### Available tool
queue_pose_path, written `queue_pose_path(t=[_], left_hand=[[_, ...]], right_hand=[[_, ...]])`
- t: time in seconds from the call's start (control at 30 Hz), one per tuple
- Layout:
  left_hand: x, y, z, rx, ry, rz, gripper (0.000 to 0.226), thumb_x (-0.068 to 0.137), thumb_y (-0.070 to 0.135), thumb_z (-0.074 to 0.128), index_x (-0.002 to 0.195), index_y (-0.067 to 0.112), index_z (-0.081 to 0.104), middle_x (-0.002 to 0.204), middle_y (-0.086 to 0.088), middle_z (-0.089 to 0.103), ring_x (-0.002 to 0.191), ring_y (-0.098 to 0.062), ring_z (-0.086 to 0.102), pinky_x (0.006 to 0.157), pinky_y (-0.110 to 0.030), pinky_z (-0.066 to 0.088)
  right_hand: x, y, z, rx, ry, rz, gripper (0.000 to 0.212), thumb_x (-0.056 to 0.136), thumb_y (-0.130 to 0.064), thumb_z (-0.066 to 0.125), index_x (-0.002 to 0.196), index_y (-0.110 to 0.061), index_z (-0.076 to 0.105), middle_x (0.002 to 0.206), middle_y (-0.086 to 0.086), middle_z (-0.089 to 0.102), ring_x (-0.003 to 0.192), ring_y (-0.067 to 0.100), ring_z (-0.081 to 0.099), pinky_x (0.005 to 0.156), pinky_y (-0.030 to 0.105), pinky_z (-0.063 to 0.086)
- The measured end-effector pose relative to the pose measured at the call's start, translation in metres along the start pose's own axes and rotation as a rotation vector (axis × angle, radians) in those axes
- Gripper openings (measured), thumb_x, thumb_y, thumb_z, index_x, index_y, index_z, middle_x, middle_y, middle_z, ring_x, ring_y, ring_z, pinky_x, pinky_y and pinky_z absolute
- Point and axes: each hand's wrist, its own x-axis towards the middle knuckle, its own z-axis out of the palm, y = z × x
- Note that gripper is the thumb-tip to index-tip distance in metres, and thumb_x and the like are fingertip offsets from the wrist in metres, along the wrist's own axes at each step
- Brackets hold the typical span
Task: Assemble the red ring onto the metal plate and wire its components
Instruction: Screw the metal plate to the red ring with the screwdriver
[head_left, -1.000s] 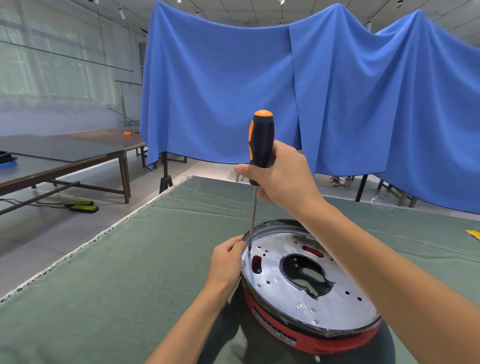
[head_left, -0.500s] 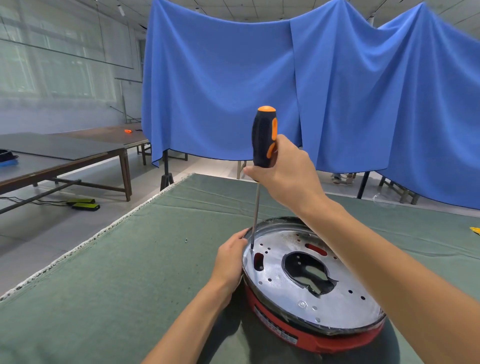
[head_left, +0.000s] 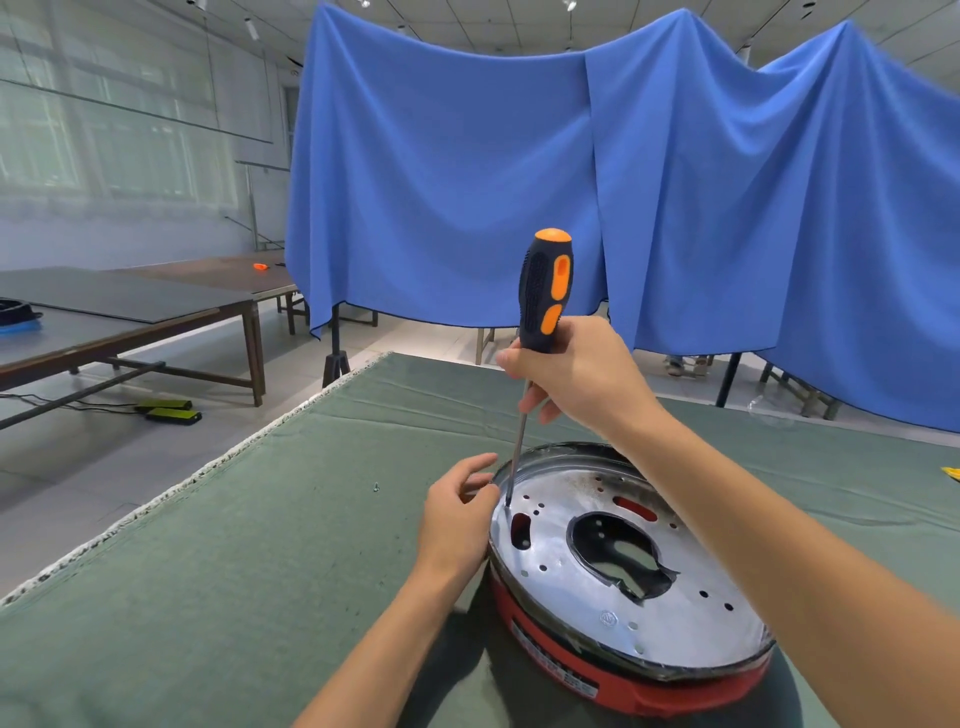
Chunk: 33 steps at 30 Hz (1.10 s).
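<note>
Nearest the camera, the red ring lies flat on the green-covered bench with the metal plate seated on top of it, the plate's shiny face pierced by small holes, two red-showing slots and a large dark cut-out in the middle. The left hand rests against the plate's near-left rim, its fingers loosely curled beside the edge; whether its grip actually pinches anything cannot be told. Just above, the screwdriver stands almost upright, its thin shaft running down to a tip that meets the plate close to the left rim. The right hand has its grip wrapped around the lower part of the black and orange handle. A small screw lies alone on the cloth to the left. Beyond the bench hangs a blue cloth, with dark tables off to the left.
</note>
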Motion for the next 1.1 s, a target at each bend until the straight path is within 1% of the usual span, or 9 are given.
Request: queue_pose_path(t=[0.17,0.27,0.33,0.47,0.6,0.7,0.8,0.97,1.1], left_hand=[[0.006,0.015,0.000,0.194,-0.044,0.198,0.014,0.079,0.020,0.067,0.079,0.034,0.069,0.080,0.016,0.071,0.082,0.002,0.064,0.075,-0.021,0.052],[0.011,0.022,0.005,0.249,-0.026,0.238,0.008,0.077,0.024,0.076,0.072,0.022,0.070,0.068,0.007,0.069,0.070,-0.011,0.065,0.069,-0.034,0.055],[0.013,0.022,0.006,0.189,-0.002,0.231,0.010,0.078,0.018,0.076,0.069,0.017,0.073,0.062,0.001,0.069,0.064,-0.022,0.065,0.067,-0.042,0.054],[0.016,0.019,0.005,0.178,-0.053,0.232,0.016,0.082,0.015,0.070,0.067,0.016,0.074,0.068,-0.017,0.069,0.060,-0.024,0.061,0.070,-0.047,0.052],[0.018,0.021,0.005,0.229,-0.081,0.227,0.022,0.087,0.014,0.064,0.070,0.022,0.075,0.078,-0.014,0.072,0.067,-0.019,0.060,0.075,-0.042,0.052],[0.018,0.018,0.005,0.219,-0.099,0.208,0.018,0.088,0.013,0.063,0.077,0.022,0.074,0.076,-0.006,0.074,0.077,-0.023,0.068,0.077,-0.039,0.052],[0.017,0.017,0.006,0.126,-0.075,0.178,0.015,0.081,0.014,0.072,0.073,0.025,0.067,0.069,0.001,0.073,0.068,-0.017,0.068,0.063,-0.027,0.053],[0.019,0.016,0.005,0.108,0.013,0.216,0.012,0.077,0.018,0.077,0.068,0.017,0.070,0.061,-0.002,0.070,0.061,-0.023,0.066,0.064,-0.042,0.055],[0.019,0.019,0.004,0.154,-0.032,0.256,0.011,0.082,0.015,0.072,0.074,0.022,0.077,0.069,0.009,0.073,0.071,-0.014,0.070,0.073,-0.043,0.056]], right_hand=[[0.004,0.000,0.003,-0.261,0.136,-0.050,0.050,0.078,-0.050,0.072,0.080,-0.001,0.063,0.056,0.010,0.065,0.033,0.005,0.054,0.049,0.027,0.053],[0.006,-0.001,0.003,-0.396,0.173,-0.041,0.061,0.075,-0.066,0.064,0.079,-0.005,0.060,0.059,0.009,0.061,0.052,0.018,0.062,0.058,0.037,0.052],[0.004,-0.002,0.003,-0.472,0.177,-0.022,0.061,0.074,-0.072,0.057,0.076,-0.011,0.058,0.057,0.000,0.055,0.060,0.019,0.058,0.054,0.034,0.045],[0.005,-0.006,-0.010,-0.038,0.095,-0.004,0.031,0.079,-0.040,0.064,0.085,-0.013,0.052,0.075,0.004,0.060,0.079,0.026,0.062,0.070,0.044,0.053],[0.009,-0.012,-0.017,0.171,0.098,0.001,0.009,0.085,-0.017,0.060,0.093,-0.016,0.056,0.096,0.007,0.070,0.095,0.029,0.066,0.084,0.053,0.053],[0.011,-0.008,-0.013,0.088,0.149,-0.017,0.013,0.084,-0.018,0.068,0.094,-0.018,0.058,0.084,-0.007,0.068,0.084,0.016,0.066,0.082,0.046,0.055],[0.010,-0.006,-0.007,0.029,0.238,-0.014,0.030,0.078,-0.032,0.075,0.095,-0.017,0.056,0.081,-0.007,0.062,0.081,0.015,0.063,0.077,0.040,0.053],[0.002,-0.006,-0.006,-0.060,0.224,-0.065,0.030,0.077,-0.041,0.074,0.087,-0.021,0.055,0.076,-0.012,0.062,0.063,-0.010,0.058,0.062,0.025,0.044],[0.001,-0.009,-0.021,0.133,0.109,0.020,0.032,0.084,-0.025,0.066,0.114,-0.018,0.057,0.095,-0.009,0.068,0.085,0.001,0.062,0.079,0.031,0.052]])
